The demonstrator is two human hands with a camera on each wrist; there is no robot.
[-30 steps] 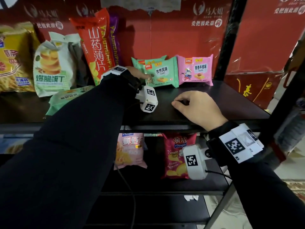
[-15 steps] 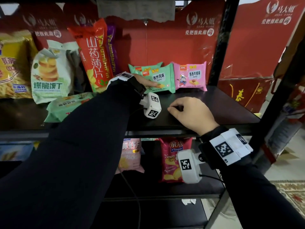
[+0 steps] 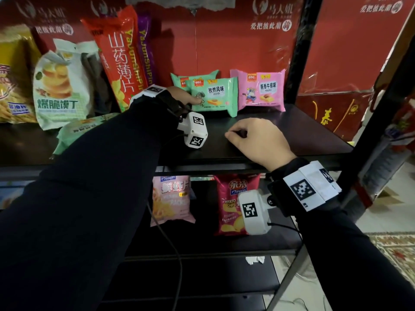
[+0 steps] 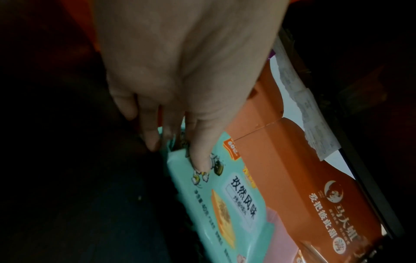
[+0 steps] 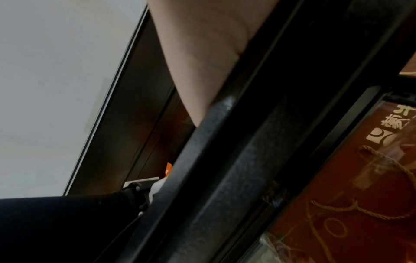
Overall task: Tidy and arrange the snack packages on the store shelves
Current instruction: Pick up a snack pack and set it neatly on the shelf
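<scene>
A green snack pack (image 3: 215, 95) stands upright at the back of the black shelf (image 3: 292, 135), with a second green pack (image 3: 190, 77) behind it and a pink pack (image 3: 260, 90) to its right. My left hand (image 3: 190, 99) pinches the front green pack (image 4: 225, 204) at its left end: the thumb (image 4: 200, 160) lies on the front face, and the other fingers reach round the edge. My right hand (image 3: 253, 140) rests on the bare shelf in front of the packs, fingers curled under, holding nothing. The right wrist view shows only the heel of that hand (image 5: 202, 53) above the shelf's front rail (image 5: 225, 160).
Left of the packs stand a tall red bag (image 3: 116, 57), a purple bag (image 3: 146, 48), a white-green bag (image 3: 60, 86) and a yellow bag (image 3: 11, 81). A pale green pack (image 3: 83, 129) lies flat. A pink bag (image 3: 170, 200) and a red chips bag (image 3: 229, 203) hang below. A black upright (image 3: 301, 52) bounds the shelf's right side.
Both hands stay where they were, the left at the green pack and the right on the shelf. Only the head view has shifted slightly.
</scene>
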